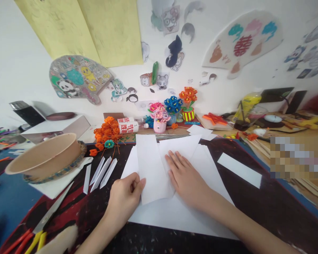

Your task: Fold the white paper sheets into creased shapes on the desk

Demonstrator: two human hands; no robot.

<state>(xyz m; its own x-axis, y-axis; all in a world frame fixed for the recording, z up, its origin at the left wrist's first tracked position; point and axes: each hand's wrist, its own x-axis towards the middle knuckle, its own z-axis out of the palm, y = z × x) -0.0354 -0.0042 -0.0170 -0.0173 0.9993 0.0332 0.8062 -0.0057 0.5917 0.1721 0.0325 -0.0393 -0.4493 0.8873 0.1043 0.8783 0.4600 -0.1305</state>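
My left hand [127, 192] pinches the left edge of a white paper strip [151, 165] between thumb and curled fingers. My right hand [189, 178] lies flat, fingers stretched out, on white paper to the right of that strip. Beneath its fingertips a slanted piece of paper [184, 145] sticks out at the top. Both rest on larger white sheets [172, 220] spread over the dark mat [254, 208]. To the left lie several narrow folded paper strips [104, 174]. Right of the sheets is a single cut paper rectangle [240, 170].
Scissors [49, 217] with red and yellow handles lie front left, near a round tan basin [46, 155]. Orange pipe-cleaner flowers [107, 132], a pink flower pot [159, 126] and a striped pot [188, 114] stand at the back. Thin wooden sticks [288, 173] lie right. Fan-shaped decorations hang on the wall.
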